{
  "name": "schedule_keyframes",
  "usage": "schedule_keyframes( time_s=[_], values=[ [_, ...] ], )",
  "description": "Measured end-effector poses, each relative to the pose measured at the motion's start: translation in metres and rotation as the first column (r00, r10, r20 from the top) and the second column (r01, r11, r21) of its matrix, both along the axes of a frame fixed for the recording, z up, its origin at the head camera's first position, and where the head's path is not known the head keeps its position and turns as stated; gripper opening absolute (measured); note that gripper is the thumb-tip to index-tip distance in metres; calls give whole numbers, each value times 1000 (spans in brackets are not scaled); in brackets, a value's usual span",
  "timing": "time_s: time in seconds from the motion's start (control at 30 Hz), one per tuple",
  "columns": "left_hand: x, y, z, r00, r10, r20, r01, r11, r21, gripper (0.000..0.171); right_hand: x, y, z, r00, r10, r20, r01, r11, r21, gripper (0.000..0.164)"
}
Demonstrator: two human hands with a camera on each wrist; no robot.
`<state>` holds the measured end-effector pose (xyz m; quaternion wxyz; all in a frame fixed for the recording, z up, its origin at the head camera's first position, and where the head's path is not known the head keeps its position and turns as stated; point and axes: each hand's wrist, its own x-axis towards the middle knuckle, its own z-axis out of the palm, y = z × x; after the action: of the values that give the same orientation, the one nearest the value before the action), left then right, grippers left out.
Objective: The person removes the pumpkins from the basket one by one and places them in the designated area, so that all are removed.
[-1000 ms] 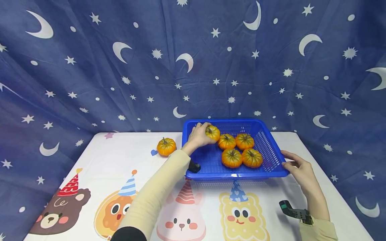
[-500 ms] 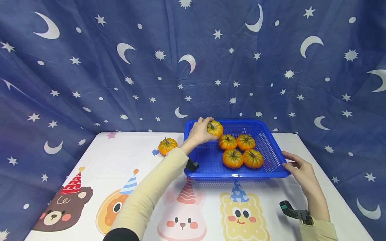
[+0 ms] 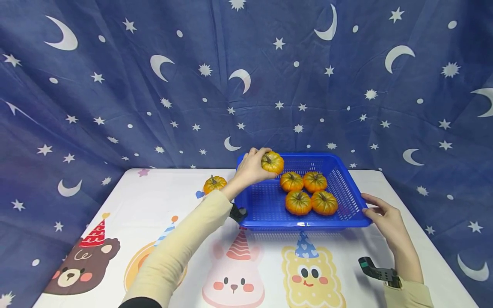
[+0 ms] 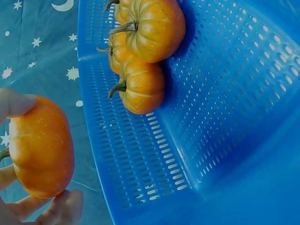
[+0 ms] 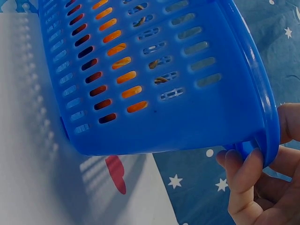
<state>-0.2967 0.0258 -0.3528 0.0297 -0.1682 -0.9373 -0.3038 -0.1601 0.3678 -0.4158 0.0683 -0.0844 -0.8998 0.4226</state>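
Observation:
My left hand (image 3: 252, 169) grips a small orange pumpkin (image 3: 272, 163), thumb on one side and fingers on the other. In the head view they appear over the back left part of the blue plastic basket (image 3: 304, 224). The left wrist view shows the held pumpkin (image 4: 42, 145) apart from the basket's wall. Several like pumpkins (image 3: 298, 203) sit together inside, right of the basket's middle. At the front right corner my right hand (image 3: 387, 219) holds the rim, and in the right wrist view its fingers (image 5: 243, 173) curl under the rim's edge.
Another pumpkin (image 3: 214, 184) stands on the white cartoon-print tablecloth (image 3: 169, 184), left of the basket and partly behind my left forearm. A blue moon-and-star cloth (image 3: 269, 77) hangs behind the table and along both sides.
My left hand has raised the gripped pumpkin from beside the others in the basket, lately drifting a little left. The right hand stays at the rim. The head view has shifted slightly.

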Motion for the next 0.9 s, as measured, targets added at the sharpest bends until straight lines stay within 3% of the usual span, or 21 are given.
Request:
schedule_keyframes(
  time_s=[0.47, 0.9],
  values=[
    [17, -27, 10, 1000, -15, -26, 15, 1000, -2, 76, 0, 1, 0, 1000, -1, -8, 1, 1000, 2, 48],
    [28, -67, 3, 998, 35, -60, -35, 999, 11, 77, -4, 7, -9, 1000, -11, -11, 11, 999, -44, 50]
  ],
)
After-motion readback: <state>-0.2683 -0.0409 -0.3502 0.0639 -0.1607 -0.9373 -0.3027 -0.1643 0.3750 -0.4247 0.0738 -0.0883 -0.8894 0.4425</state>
